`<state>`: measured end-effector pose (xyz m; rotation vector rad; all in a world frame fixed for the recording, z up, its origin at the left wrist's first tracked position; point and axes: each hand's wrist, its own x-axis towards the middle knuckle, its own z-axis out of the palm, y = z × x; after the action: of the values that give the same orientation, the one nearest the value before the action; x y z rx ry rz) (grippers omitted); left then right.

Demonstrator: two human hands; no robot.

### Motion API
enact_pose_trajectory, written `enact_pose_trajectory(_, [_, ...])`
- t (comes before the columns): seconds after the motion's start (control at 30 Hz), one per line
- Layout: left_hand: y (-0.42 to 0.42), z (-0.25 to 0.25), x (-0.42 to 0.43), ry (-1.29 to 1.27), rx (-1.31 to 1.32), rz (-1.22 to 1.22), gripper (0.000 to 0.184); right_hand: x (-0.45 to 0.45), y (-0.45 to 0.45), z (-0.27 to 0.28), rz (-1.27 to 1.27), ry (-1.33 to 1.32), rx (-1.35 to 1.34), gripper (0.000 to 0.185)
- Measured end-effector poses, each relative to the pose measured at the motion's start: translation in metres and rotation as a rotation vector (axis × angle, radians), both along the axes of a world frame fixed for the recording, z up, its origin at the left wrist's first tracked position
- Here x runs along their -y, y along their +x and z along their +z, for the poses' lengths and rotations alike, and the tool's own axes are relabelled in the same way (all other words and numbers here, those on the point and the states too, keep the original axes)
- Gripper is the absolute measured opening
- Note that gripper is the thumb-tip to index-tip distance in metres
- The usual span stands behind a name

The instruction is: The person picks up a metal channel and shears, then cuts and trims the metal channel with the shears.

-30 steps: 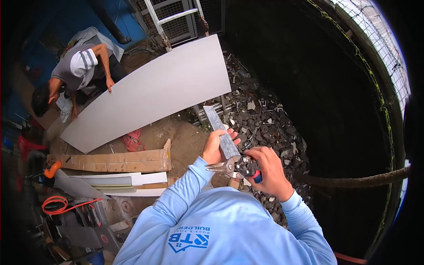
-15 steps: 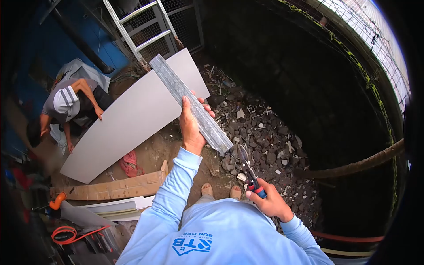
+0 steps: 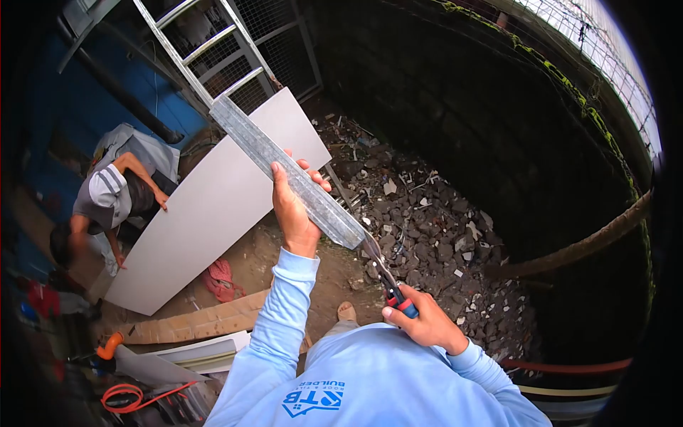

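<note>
My left hand (image 3: 297,206) is wrapped around a galvanized metal channel (image 3: 263,148), thumb on its upper face and fingers round the far edge. The channel slants from upper left down toward my right hand. In my right hand (image 3: 429,320) is a pair of tin snips (image 3: 390,286) with red and blue grips, my fingers closed round the handles. The blades meet the lower end of the channel; whether they bite into the metal I cannot tell. Behind the channel is a large pale flat board (image 3: 206,206).
A co-worker (image 3: 114,196) crouches at left with both hands on the board. A ladder (image 3: 206,46) leans at the back. Broken rubble (image 3: 434,242) covers the ground by a dark wall. Cardboard (image 3: 199,320), a red cloth (image 3: 220,279) and an orange cord (image 3: 131,400) lie lower left.
The channel and my left hand have shifted left and slightly down. The snips have tilted, their blades now meeting the channel's end and looking more closed. The co-worker still holds the board.
</note>
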<state>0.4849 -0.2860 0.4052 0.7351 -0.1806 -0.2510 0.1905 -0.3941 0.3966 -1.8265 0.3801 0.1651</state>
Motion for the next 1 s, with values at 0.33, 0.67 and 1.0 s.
enact_pose_trajectory(0.33, [-0.016, 0.008, -0.004, 0.032, 0.053, 0.028, 0.056, 0.001, -0.01, 0.006, 0.043, -0.039, -0.034, 0.048])
enact_pose_trajectory(0.67, [-0.022, 0.015, -0.004, 0.032, 0.055, 0.021, 0.056, 0.003, -0.02, 0.0, 0.026, -0.022, 0.042, 0.05])
enact_pose_trajectory(1.0, [-0.021, 0.012, -0.004, 0.036, 0.016, 0.049, 0.057, 0.013, -0.02, -0.008, 0.073, 0.128, 0.018, 0.051])
